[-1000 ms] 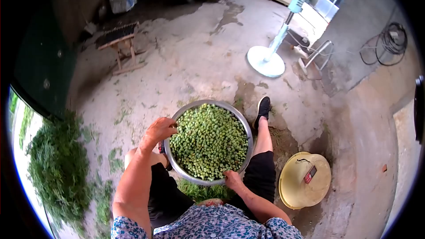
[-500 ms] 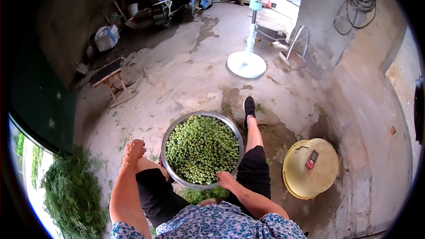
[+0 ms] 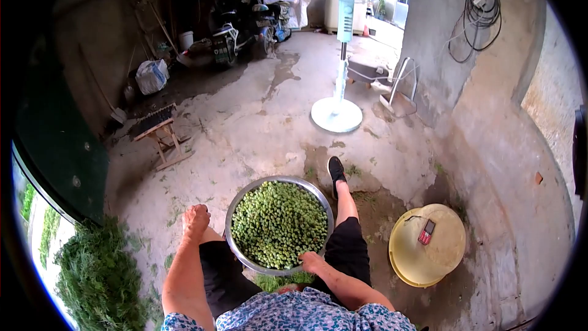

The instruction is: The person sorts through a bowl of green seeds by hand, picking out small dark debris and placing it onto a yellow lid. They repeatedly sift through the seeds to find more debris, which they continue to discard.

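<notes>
A wide metal basin (image 3: 331,214) full of small green berries or seed heads (image 3: 278,224) sits between my legs. My right hand (image 3: 312,262) is at the basin's near right edge, its fingers bent down against the green pieces; whatever they hold is too small to make out. Off the basin's left side, above my knee, my left hand (image 3: 196,217) is closed with curled fingers. Its contents, if any, are hidden.
Cut green plants (image 3: 98,276) lie heaped at the lower left. To the right, a phone (image 3: 427,232) rests on a yellow round lid (image 3: 450,245). Ahead are a standing fan (image 3: 337,115), a small wooden stool (image 3: 160,132), a dustpan (image 3: 399,103) and a parked motorbike (image 3: 229,40).
The view has tilted up, so the basin and floor objects appear lower and more of the fan shows. My left hand has shifted slightly toward the basin; my right hand stays at its edge.
</notes>
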### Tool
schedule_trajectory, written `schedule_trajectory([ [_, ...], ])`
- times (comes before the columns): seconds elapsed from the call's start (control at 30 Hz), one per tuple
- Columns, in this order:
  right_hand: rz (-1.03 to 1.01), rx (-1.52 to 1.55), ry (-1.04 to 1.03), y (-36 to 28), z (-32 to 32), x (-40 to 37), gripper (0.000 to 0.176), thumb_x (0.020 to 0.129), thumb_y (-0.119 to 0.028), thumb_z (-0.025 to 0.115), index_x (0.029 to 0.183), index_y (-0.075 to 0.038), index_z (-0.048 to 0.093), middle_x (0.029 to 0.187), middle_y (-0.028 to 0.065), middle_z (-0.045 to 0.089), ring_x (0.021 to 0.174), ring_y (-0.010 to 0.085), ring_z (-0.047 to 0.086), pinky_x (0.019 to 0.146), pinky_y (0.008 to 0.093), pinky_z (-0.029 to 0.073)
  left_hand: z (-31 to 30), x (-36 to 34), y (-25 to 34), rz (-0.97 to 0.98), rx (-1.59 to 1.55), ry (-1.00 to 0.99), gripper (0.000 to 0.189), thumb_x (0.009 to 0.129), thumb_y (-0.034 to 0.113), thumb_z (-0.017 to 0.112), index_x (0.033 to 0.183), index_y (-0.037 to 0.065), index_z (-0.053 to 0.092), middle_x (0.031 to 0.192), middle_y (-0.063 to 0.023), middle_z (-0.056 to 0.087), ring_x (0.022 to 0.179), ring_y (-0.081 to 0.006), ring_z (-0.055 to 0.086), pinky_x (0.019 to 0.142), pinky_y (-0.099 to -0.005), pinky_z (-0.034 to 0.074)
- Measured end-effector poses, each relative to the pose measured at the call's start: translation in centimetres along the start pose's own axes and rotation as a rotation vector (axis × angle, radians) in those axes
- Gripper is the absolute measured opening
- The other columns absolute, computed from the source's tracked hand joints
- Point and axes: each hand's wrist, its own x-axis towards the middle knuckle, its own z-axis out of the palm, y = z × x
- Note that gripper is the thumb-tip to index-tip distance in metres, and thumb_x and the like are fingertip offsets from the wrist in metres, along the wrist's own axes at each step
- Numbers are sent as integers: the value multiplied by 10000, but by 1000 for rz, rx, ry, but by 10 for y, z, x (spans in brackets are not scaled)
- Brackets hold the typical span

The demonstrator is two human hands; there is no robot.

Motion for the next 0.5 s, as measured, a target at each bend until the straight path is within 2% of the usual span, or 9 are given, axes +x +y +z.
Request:
schedule_trajectory([
  [0.23,16,-41,-30,-10,-12,-10,364,731,-79,504,1081,-119,595,1027,175,590,992,321,562,801,402,471,-2,-5,0,-23,-57,81,144,722,194,611,790,75,654,840,-160,635,835,-325,609,732,-407,484],
  [0.5,31,-19,-64,-8,-6,-4,386,739,-114,494,1114,-144,582,1067,169,583,1021,325,549,836,410,459,14,3,-28,125,-44,251,141,642,186,650,719,69,645,772,-164,615,768,-333,599,692,-420,479],
])
